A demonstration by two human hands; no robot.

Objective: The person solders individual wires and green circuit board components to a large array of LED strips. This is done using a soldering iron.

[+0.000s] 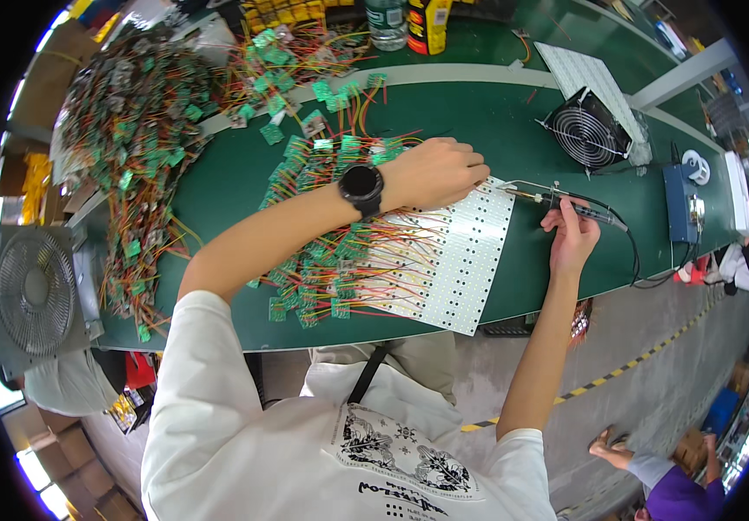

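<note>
My left hand (pixel 440 175), below a black watch (pixel 361 188), rests over the far edge of a white perforated panel (pixel 468 280). Its fingers are curled together, and whatever they pinch is hidden. My right hand (pixel 573 236) grips a soldering iron (pixel 552 201) with a thin metal feed tube along it. The iron's tip points left, close to my left fingertips at the panel's far right corner. Rows of red and yellow wires (pixel 405 252) lie across the panel, leading to small green circuit boards (pixel 309 295) on its left side.
A large heap of wired green boards (pixel 131 122) covers the table's left end. A black fan (pixel 590 132) stands at the far right, near a blue soldering station (pixel 680 204) with its cable. A bottle (pixel 386 24) stands at the back. Another person (pixel 683 486) is at lower right.
</note>
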